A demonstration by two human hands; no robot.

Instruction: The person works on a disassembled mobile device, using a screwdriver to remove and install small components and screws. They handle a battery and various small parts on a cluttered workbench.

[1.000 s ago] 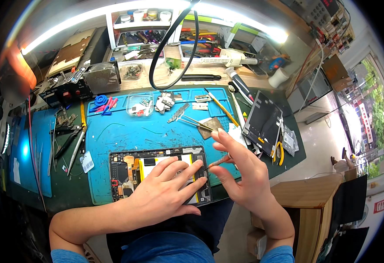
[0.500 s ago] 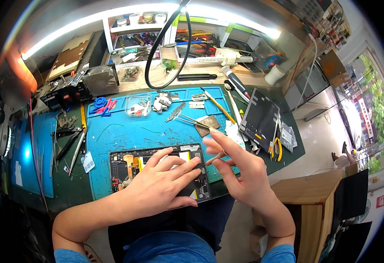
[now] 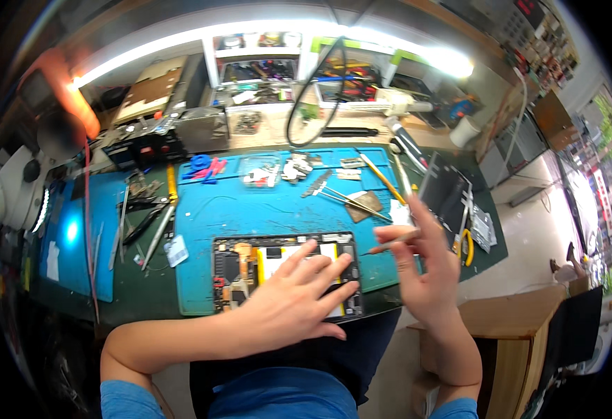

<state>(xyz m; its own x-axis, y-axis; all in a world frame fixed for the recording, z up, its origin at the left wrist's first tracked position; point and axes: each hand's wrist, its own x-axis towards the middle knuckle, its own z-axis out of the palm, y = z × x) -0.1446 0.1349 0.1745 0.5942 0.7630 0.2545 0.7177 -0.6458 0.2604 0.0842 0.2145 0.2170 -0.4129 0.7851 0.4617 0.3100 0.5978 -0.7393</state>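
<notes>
An opened tablet (image 3: 232,246) lies at the near edge of the blue mat, its inside facing up. A white battery with yellow edges (image 3: 263,262) and orange ribbon cables (image 3: 245,253) show in it. My left hand (image 3: 295,297) rests flat across the tablet's battery area, fingers spread, hiding part of it. To the right of the tablet, slightly raised, my right hand (image 3: 425,269) is closed on a thin brownish pointed tool (image 3: 392,241). Its tip points left toward the tablet's right edge. Blur hides the tool's exact kind.
Tweezers (image 3: 348,201) lie over a brown block (image 3: 365,206) on the blue mat (image 3: 208,223). Behind are a clear parts box (image 3: 259,172) and a yellow pen-like tool (image 3: 383,178). A dark screen panel (image 3: 446,185) and yellow-handled pliers (image 3: 467,248) lie right; more pliers (image 3: 142,223) lie left.
The view has shifted, so the bench appears farther right. My right hand has drawn away from the tablet with the thin tool. My left hand stays on the tablet, its fingers more spread.
</notes>
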